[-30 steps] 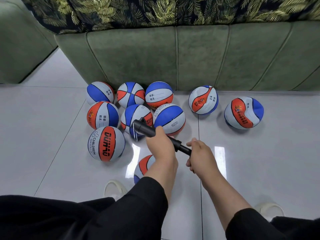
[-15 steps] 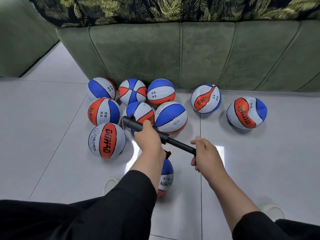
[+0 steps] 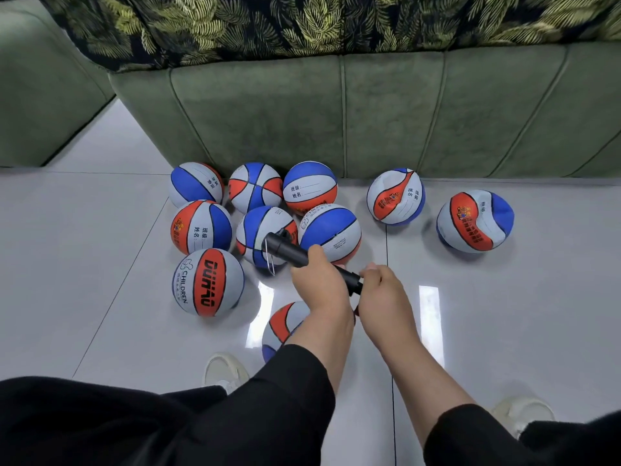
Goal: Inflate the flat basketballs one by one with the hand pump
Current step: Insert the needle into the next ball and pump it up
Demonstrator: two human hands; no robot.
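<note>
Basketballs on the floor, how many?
10. Seven clustered by the sofa, including the CHILDREN ball at front left. Two dented ones apart at right. One under the forearms, partly hidden. More could be hidden.

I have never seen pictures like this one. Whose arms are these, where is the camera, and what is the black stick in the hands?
No machine is here. A person wears one camera on the head, looking down at their own arms. The left hand grips the barrel of a black hand pump; the right hand grips its handle end. On the tiled floor, before a green sofa, lie small basketballs. The two on the right, one and another, look dented. One ball lies under the forearms.
</note>
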